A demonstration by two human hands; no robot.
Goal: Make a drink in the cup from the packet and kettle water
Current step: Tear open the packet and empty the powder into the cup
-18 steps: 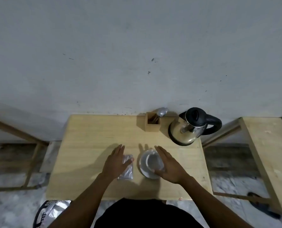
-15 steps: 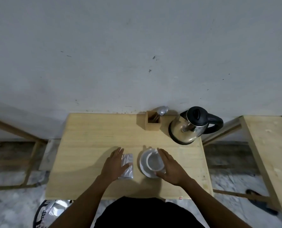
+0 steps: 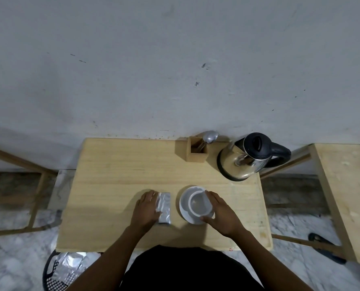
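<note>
Silver foil packet (image 3: 164,207) lies flat on the wooden table (image 3: 116,185), long axis pointing away, under left hand (image 3: 146,208) thumb; fingers loosely together. Right hand (image 3: 221,215) cups white ceramic cup (image 3: 199,204).

No writing, brand, number or sign can be read anywhere. The silver packet (image 3: 164,207) near the middle of the table (image 3: 112,175) shows only plain foil, and the kettle (image 3: 246,158) at the far right carries no mark that can be made out.
</note>
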